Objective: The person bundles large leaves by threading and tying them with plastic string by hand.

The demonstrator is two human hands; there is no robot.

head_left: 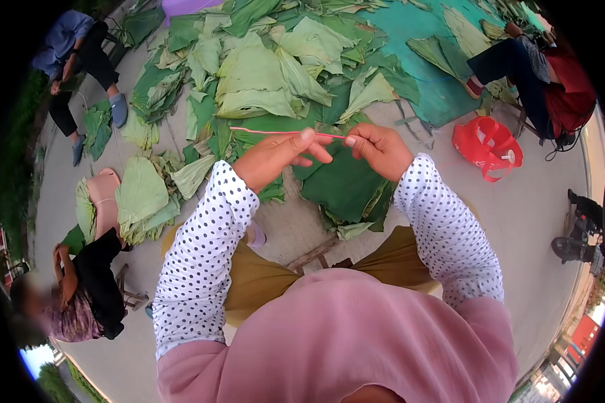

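Note:
A thin pink-red string (261, 131) is stretched between my two hands above the leaves. My left hand (277, 158) pinches it between thumb and forefinger, with the other fingers loosely curled and a free end sticking out to the left. In my right hand (383, 149) the other end is gripped between thumb and bent forefinger. Just below my hands lies a stack of dark green leaves (346, 185) on the ground. Beyond it, a large pile of broad, pale green leaves (255, 77) spreads out.
A red basket (485, 146) stands at right. A teal sheet (444, 80) lies under leaves. More leaves (141, 195) sit at left beside a pinkish seat-like object (103, 198). Seated people are at upper left (81, 54), lower left (91, 289) and upper right (517, 67).

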